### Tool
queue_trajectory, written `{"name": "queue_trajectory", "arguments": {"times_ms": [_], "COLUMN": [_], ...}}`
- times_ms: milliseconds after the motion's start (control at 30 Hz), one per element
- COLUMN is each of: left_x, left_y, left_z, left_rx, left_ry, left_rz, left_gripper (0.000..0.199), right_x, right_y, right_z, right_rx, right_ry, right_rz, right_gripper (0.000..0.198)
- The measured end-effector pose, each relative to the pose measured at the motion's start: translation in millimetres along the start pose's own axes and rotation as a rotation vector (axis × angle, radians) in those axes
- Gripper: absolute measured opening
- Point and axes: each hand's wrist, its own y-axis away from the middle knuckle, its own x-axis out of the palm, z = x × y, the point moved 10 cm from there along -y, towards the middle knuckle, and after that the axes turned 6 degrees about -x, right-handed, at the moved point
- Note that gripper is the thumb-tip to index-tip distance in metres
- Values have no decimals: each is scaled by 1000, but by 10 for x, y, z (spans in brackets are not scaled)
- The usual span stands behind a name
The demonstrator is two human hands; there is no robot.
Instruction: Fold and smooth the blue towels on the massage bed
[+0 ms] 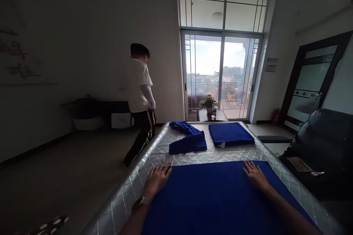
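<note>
A large blue cloth lies spread flat across the near part of a silvery quilted surface. My left hand rests on the cloth's far left corner, fingers stretched out. Near the far right corner, my right hand lies flat on the cloth with its fingers apart. Beyond my hands sits a neatly folded blue cloth with a small white tag at its front edge. Left of it is a crumpled, partly folded blue garment.
Along the left side, a person in a white top walks. A black chair with a brown item on it stands at the right. Past the far edge is a small table with a potted plant, before glass sliding doors.
</note>
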Motion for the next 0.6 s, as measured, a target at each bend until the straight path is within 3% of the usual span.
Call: {"name": "queue_trajectory", "arguments": {"times_ms": [100,200,600], "left_x": [-10,-21,-14], "left_y": [-4,5,18], "left_z": [-1,-8,-39], "left_rx": [-6,-20,8], "left_ry": [-7,-21,-68], "left_rz": [-10,14,28], "left_gripper": [54,54,54], "right_x": [23,47,18], "right_y": [38,41,59], "right_z": [-704,-1023,-1014], "right_rx": [92,133,185], "right_ry": [31,13,-31], "right_rz": [-58,-118,-151], "right_gripper": [71,71,69]}}
